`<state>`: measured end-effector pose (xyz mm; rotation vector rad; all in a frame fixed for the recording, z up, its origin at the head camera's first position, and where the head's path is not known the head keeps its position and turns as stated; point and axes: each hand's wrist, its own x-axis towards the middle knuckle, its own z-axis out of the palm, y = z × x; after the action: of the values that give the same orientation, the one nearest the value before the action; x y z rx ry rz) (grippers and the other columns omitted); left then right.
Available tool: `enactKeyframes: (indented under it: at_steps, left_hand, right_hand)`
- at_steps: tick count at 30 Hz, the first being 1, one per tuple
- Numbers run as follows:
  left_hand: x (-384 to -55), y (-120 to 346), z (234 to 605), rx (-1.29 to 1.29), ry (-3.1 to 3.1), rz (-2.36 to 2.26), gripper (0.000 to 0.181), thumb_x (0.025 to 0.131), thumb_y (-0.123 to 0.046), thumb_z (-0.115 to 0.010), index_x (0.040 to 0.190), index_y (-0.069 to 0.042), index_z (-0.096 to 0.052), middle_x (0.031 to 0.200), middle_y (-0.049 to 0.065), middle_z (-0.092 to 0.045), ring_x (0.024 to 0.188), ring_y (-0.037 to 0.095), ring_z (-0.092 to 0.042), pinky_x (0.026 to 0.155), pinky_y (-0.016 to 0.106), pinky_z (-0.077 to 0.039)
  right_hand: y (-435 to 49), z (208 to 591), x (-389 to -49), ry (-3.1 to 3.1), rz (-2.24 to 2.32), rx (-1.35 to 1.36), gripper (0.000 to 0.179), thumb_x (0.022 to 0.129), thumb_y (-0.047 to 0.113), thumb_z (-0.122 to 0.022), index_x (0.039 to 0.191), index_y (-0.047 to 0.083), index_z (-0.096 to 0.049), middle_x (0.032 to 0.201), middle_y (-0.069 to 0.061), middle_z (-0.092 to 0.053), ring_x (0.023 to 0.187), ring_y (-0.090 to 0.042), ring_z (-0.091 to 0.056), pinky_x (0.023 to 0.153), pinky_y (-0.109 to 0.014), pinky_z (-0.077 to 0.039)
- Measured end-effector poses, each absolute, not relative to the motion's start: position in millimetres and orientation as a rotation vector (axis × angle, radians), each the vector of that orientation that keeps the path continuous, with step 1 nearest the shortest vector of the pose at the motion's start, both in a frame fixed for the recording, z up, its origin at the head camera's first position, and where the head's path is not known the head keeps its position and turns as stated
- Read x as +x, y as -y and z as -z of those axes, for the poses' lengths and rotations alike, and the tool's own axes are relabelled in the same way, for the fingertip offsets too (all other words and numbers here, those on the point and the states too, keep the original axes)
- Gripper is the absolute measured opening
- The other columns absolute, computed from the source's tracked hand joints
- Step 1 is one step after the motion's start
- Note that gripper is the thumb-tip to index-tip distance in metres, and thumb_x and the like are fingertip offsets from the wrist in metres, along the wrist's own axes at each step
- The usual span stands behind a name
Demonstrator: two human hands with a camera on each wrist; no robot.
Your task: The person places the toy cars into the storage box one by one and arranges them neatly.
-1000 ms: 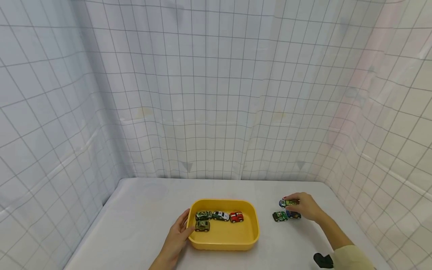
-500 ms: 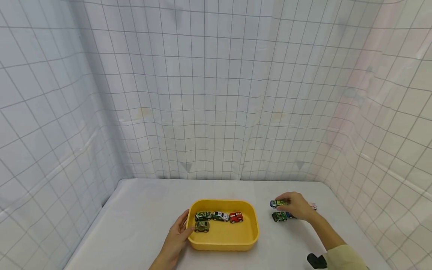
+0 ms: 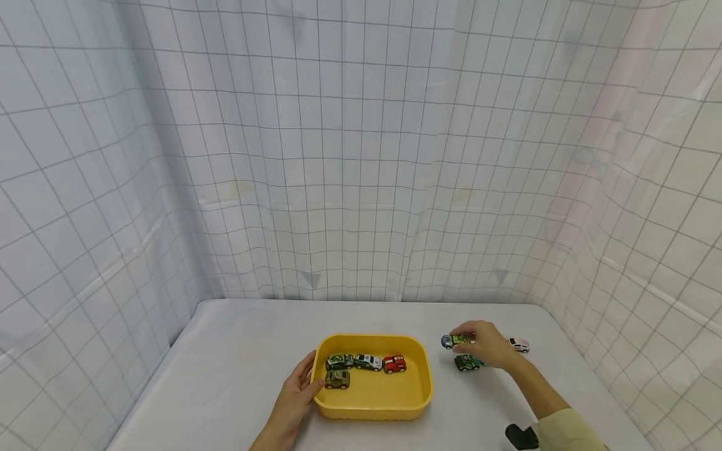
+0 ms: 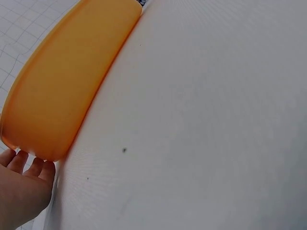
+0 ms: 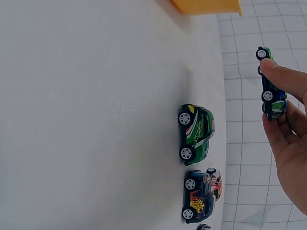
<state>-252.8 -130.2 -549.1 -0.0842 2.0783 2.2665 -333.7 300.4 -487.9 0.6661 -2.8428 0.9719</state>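
Observation:
My left hand grips the left end of a yellow plastic tray, thumb at the rim and fingertips against the outer wall. In the tray sit two camouflage toy cars, a white-and-green toy car and a red one. To the right of the tray, my right hand pinches a green-and-blue toy car between thumb and fingers, lifted off the table. Below it stands a green toy car, with a dark blue flame-patterned car beside it.
A white toy car stands behind the right hand, and a red-and-white one is partly hidden behind the flame car. White gridded curtains enclose the white table at the back and sides.
My right hand has carried the green-and-blue toy car left, toward the tray, uncovering the white car behind it. The left hand has kept its grip on the tray.

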Motion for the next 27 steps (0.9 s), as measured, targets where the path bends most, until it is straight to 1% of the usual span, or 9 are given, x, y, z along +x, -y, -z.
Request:
enactKeyframes:
  at_steps: [5,14,17,21,24,27]
  left_hand:
    - [-252.7,129.6,548.9,-0.086,-2.074,-2.266,0.072,0.1,0.0,-0.062,0.162,0.0,-0.026,0.165,0.027,-0.022,0.15,0.044,-0.024,0.116,0.05,-0.035]
    - [-254.3,131.9,549.2,-0.09,-2.064,-2.263,0.072,0.102,-0.001,-0.062,0.163,-0.002,-0.024,0.167,0.026,-0.02,0.151,0.044,-0.022,0.116,0.05,-0.036]
    - [-254.9,132.4,549.8,-0.091,-2.062,-2.262,0.072,0.102,-0.002,-0.062,0.164,-0.003,-0.024,0.167,0.026,-0.019,0.151,0.044,-0.022,0.116,0.051,-0.036]
    - [-255.5,132.2,550.5,-0.097,-2.06,-2.258,0.073,0.102,-0.002,-0.062,0.164,-0.003,-0.024,0.167,0.026,-0.018,0.151,0.044,-0.021,0.116,0.051,-0.035]
    - [-255.4,131.8,550.7,-0.103,-2.068,-2.254,0.073,0.102,-0.002,-0.062,0.164,-0.003,-0.024,0.167,0.026,-0.019,0.151,0.044,-0.022,0.116,0.051,-0.035]
    - [-255.0,131.8,550.2,-0.105,-2.076,-2.252,0.073,0.102,-0.002,-0.063,0.164,-0.003,-0.025,0.167,0.026,-0.019,0.151,0.044,-0.022,0.116,0.051,-0.036]
  right_hand:
    - [-293.9,487.3,-332.9,2.829,-1.008,0.689,0.025,0.09,0.019,-0.083,0.112,0.009,-0.078,0.11,0.001,-0.072,0.102,-0.024,-0.066,0.093,-0.048,-0.059]
    - [-278.9,482.9,-332.5,2.804,-1.039,0.742,0.025,0.09,0.017,-0.082,0.113,0.009,-0.077,0.109,0.003,-0.072,0.099,-0.021,-0.065,0.094,-0.046,-0.058]
    - [-275.6,483.2,-332.5,2.809,-1.039,0.741,0.024,0.09,0.017,-0.083,0.112,0.01,-0.077,0.108,0.004,-0.071,0.098,-0.018,-0.065,0.093,-0.044,-0.059]
    - [-272.4,484.3,-331.9,2.827,-1.045,0.722,0.023,0.09,0.018,-0.082,0.112,0.012,-0.077,0.109,0.005,-0.071,0.098,-0.018,-0.064,0.094,-0.044,-0.058]
    - [-269.8,484.7,-331.8,2.823,-1.059,0.72,0.023,0.091,0.017,-0.082,0.113,0.011,-0.077,0.11,0.004,-0.071,0.101,-0.02,-0.066,0.095,-0.047,-0.058]
    - [-266.1,484.1,-331.9,2.825,-1.044,0.722,0.024,0.091,0.02,-0.082,0.113,0.013,-0.077,0.11,0.005,-0.071,0.102,-0.02,-0.066,0.095,-0.047,-0.058]
